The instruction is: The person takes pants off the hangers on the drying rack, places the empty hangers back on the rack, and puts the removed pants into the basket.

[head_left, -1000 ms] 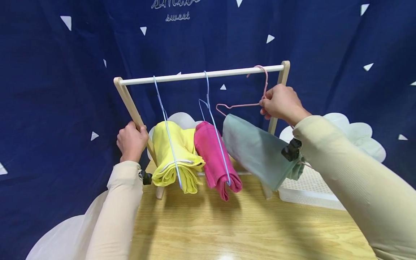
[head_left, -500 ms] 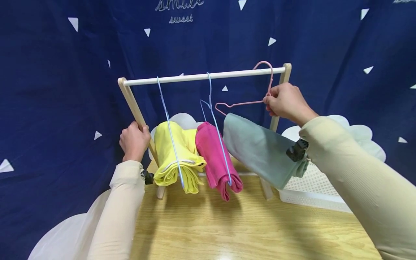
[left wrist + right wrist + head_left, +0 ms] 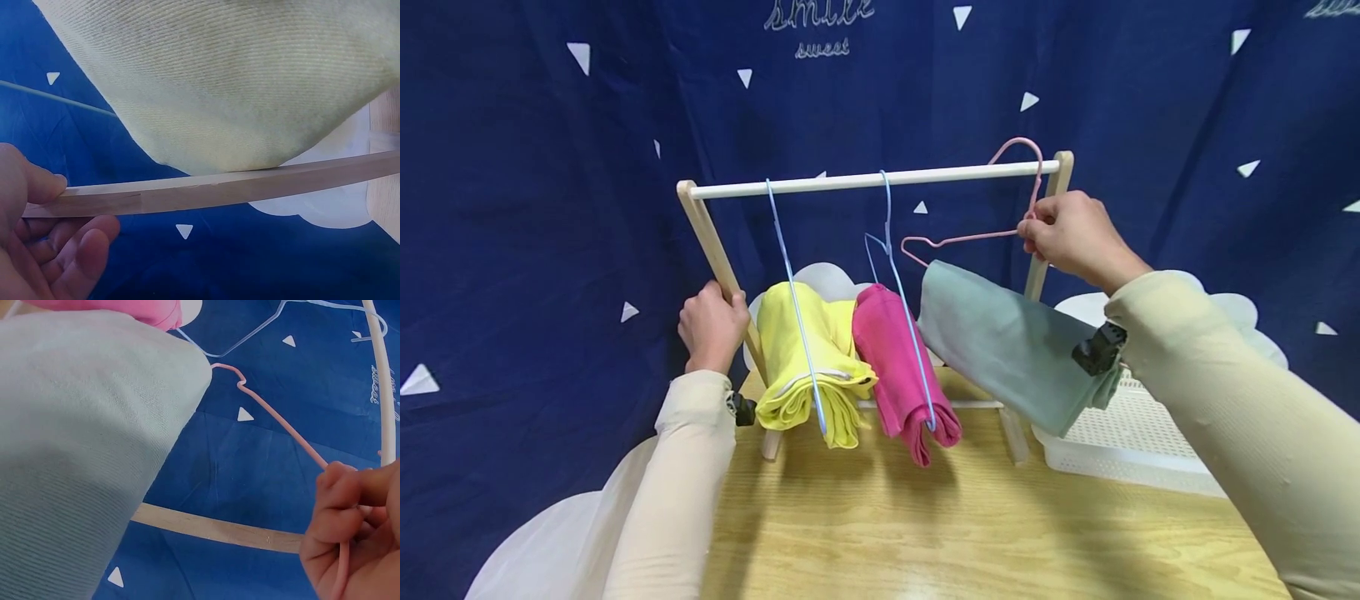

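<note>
My right hand (image 3: 1078, 237) pinches the neck of a pink hanger (image 3: 977, 237) beside the rack's right post. Over this hanger hangs a folded grey-green garment (image 3: 1000, 342), tilted down to the right. The hanger's hook arches above the white bar (image 3: 940, 175), its tip hidden behind the bar. My left hand (image 3: 713, 327) grips the wooden left post (image 3: 709, 237) of the rack, thumb and fingers on either side of it in the left wrist view. In the right wrist view, curled fingers (image 3: 337, 506) hold the pink wire close to the bar.
A yellow garment (image 3: 797, 333) and a magenta garment (image 3: 891, 358) hang on blue hangers at the left and middle of the bar. A white perforated basket (image 3: 1131, 429) stands right of the rack on the wooden table (image 3: 925, 533). Behind hangs a dark blue curtain (image 3: 1150, 100).
My right hand has moved to the right with the pink hanger and garment. The hook, earlier resting over the bar, now arches higher above it. My left hand stays on the post.
</note>
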A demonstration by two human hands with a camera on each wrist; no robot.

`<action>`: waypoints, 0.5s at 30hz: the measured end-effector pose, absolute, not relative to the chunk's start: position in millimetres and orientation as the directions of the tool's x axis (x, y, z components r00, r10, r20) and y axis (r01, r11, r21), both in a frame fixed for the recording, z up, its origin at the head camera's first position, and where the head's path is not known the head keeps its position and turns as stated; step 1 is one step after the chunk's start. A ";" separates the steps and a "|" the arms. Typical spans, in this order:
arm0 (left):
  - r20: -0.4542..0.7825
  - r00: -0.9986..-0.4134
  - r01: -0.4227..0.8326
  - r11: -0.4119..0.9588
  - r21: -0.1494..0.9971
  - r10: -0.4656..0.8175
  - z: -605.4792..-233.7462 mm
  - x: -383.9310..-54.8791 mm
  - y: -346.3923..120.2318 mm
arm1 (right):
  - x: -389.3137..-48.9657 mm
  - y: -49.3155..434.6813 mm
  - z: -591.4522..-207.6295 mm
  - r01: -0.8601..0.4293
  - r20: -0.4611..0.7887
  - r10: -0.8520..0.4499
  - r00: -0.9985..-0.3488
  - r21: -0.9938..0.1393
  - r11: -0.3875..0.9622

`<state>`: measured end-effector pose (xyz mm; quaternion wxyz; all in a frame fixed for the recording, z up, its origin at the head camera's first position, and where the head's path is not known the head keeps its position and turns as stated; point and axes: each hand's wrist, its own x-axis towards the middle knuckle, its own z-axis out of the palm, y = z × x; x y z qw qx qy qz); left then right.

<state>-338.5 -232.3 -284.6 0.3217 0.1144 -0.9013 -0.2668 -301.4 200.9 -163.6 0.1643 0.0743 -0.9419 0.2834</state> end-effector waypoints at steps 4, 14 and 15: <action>0.525 -0.761 -0.032 0.831 0.555 -0.381 -283.2 -336.6 -233.0 | -299.4 202.5 -160.5 -0.245 0.369 -0.053 -0.928 -0.497 0.833; 0.519 -0.768 -0.035 0.834 0.551 -0.375 -285.7 -338.2 -232.9 | -290.4 213.4 -159.2 -0.225 0.376 -0.023 -0.926 -0.504 0.834; 0.522 -0.766 -0.035 0.835 0.549 -0.375 -285.2 -338.4 -233.1 | -289.7 214.6 -159.0 -0.228 0.381 -0.023 -0.924 -0.502 0.834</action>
